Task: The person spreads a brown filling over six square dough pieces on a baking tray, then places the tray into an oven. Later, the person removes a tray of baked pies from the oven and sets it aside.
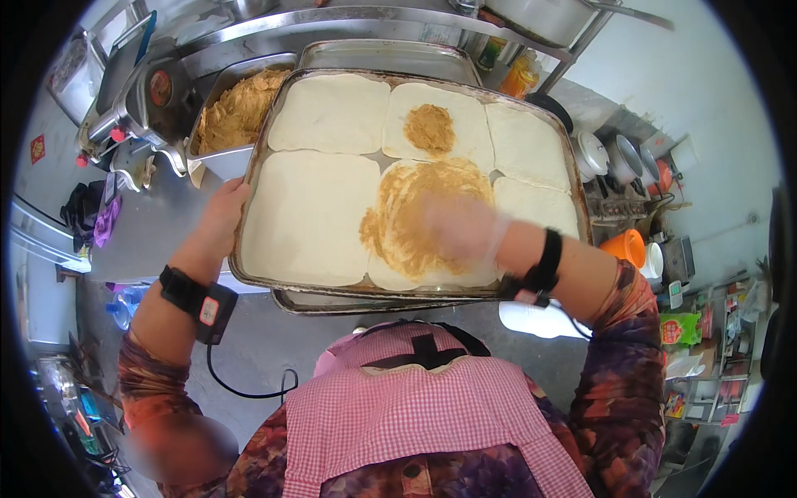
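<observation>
A large baking tray [332,289] holds several flat pale sheets of dough [315,220]. At its left rim my left hand [222,217] is closed on the edge, some fingertips out of sight. My right hand [461,226], apparently in a clear glove, presses on the near middle sheet and is blurred by motion; its fingers cannot be made out. Brown paste [407,236] is smeared unevenly under and around it. A round mound of the same paste [429,129] sits on the sheet behind. The other sheets show bare dough.
Left of the tray stands a metal container [226,163] filled with brown paste [241,112]. Another tray [390,55] lies behind, and one more edge shows beneath. A metal machine [149,100] is at the far left; pots [623,158] and an orange bucket [627,246] stand right.
</observation>
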Demonstrator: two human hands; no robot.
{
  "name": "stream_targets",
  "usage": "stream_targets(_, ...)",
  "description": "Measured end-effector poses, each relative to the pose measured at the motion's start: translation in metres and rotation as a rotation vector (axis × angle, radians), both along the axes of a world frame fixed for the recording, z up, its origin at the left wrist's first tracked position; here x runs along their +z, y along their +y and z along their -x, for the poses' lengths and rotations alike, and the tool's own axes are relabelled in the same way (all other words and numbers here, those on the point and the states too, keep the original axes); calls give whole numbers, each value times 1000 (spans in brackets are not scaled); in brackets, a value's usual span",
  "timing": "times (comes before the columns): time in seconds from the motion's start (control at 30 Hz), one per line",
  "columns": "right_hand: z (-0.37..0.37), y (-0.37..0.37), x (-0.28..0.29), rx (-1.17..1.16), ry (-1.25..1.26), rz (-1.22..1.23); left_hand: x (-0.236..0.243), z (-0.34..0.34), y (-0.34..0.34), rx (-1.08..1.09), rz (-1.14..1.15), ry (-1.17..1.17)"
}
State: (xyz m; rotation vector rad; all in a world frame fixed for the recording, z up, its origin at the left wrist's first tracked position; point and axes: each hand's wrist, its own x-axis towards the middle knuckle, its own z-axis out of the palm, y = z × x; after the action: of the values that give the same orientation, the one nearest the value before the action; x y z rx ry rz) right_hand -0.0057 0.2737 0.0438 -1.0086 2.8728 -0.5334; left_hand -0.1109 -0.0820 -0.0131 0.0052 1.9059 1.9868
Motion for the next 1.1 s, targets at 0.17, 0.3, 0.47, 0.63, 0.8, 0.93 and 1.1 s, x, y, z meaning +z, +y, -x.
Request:
stream_targets(0.17,2,64,9,-152,-7,-132,6,-30,-13,20,223,11)
stream_targets(0.3,-45,95,-28,74,100,-210,-2,-48,-7,185,465,174)
stream_targets(0.47,-11,110,-14,-19,35,-137,-16,-43,-2,238,410,175)
stream_targets(0.63,6,31,1,78,-1,-345,-13,-47,-5,239,199,89)
stream_targets(0.8,-20,54,-8,273,-62,-64,-13,-49,-3,301,306,120)
stream_targets(0.93,-21,97,-20,235,-39,-88,-21,-47,-4,306,273,130)
stream_targets(1.1,-12,67,-11,570,-273,51,-23,-47,-6,333,343,162)
